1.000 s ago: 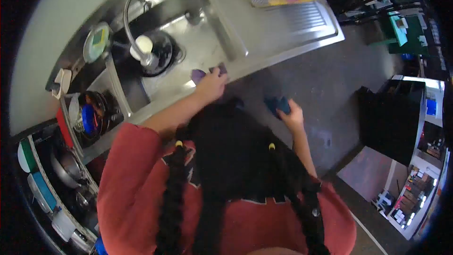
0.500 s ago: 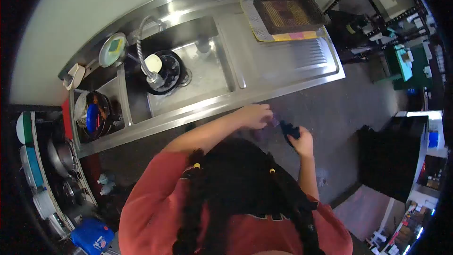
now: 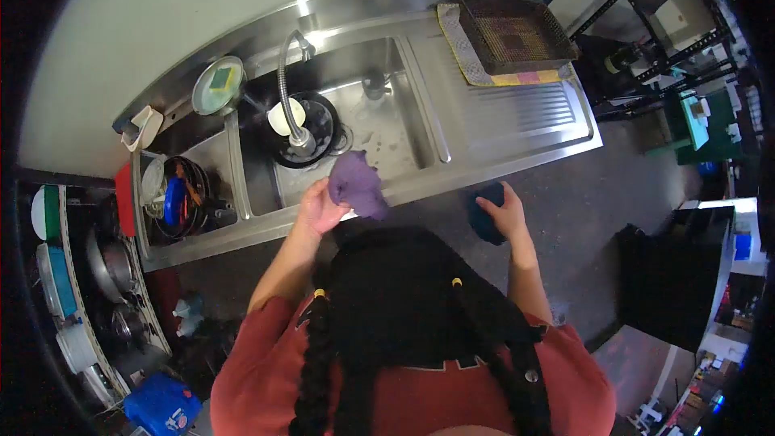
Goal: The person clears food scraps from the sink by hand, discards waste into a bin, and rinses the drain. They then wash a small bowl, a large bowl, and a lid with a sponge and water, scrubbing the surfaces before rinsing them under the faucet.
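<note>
A purple cloth is gripped in my left hand above the front edge of the steel sink counter. My right hand holds a dark blue-green cloth over the floor, just in front of the counter. The two cloths are apart. Inside the large basin sits a black pan with a white bowl, beneath a flexible faucet.
Stacked pans with a blue item fill the small left basin. A plate with a sponge stands on the back ledge. A wire basket lies on a patterned cloth at the right. Shelves flank both sides.
My hands have moved apart. The left one has gone left and over the counter edge with the purple cloth spread out; the right one keeps the dark cloth. The view has shifted slightly.
</note>
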